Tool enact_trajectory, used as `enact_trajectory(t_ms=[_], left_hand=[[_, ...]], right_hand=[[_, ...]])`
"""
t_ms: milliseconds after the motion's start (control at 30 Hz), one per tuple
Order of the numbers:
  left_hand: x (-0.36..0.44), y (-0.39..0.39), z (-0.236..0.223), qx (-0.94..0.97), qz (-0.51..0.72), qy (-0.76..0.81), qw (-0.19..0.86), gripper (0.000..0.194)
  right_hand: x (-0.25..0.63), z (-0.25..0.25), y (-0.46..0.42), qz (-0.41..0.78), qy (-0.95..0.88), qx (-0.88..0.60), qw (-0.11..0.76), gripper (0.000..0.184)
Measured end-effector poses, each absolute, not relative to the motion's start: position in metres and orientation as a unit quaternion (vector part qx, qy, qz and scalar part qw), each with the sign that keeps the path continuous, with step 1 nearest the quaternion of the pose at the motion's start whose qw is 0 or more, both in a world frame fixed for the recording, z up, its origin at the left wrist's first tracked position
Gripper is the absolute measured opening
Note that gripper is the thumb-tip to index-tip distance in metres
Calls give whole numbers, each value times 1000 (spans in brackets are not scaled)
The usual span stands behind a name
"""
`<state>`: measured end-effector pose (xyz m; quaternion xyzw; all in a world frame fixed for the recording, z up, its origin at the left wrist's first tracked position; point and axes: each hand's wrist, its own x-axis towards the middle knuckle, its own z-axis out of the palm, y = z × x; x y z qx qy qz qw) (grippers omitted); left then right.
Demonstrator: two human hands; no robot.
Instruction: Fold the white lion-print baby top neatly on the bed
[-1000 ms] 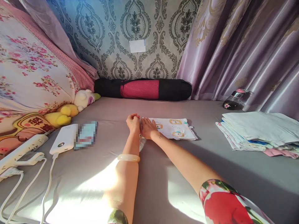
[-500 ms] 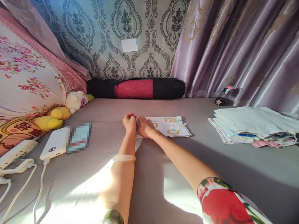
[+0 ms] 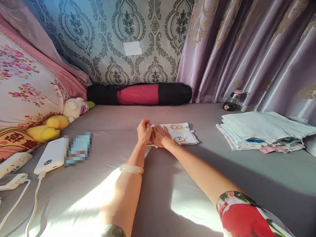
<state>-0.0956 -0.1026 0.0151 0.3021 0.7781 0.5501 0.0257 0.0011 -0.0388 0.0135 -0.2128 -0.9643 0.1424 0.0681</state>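
A folded white cloth (image 3: 189,135) with a printed pattern of yellow animal faces lies on the grey bed sheet, a small tag at its right edge. My right hand (image 3: 160,135) rests flat on its left part, palm down with fingers extended. Beside it, at the cloth's left edge, my left hand (image 3: 144,131) has its fingers curled in and closed on that edge. The fingertips of the left hand are partly hidden. Both hands lie close together, nearly touching.
A stack of folded cloths (image 3: 264,130) lies to the right, with a dark bottle (image 3: 231,101) behind it. At the left are a white power bank (image 3: 51,157), cables, a power strip (image 3: 14,163) and plush toys (image 3: 55,122). A black and red roll bag (image 3: 139,93) lies along the wall.
My left hand has moved slightly right over the cloth's left edge, and the right hand has shifted a little right along the cloth. The view has turned slightly.
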Motion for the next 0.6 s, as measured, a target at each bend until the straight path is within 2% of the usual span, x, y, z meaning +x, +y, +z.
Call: enact_trajectory(t_ms=[367,600], left_hand=[[-90,-100,12,358,470,807,4,33],[-87,-94,5,447,398,801,-33,30]], right_hand=[[7,16,-33,145,-963,-210,84,48],[36,27,-4,82,-963,-246,68,53]])
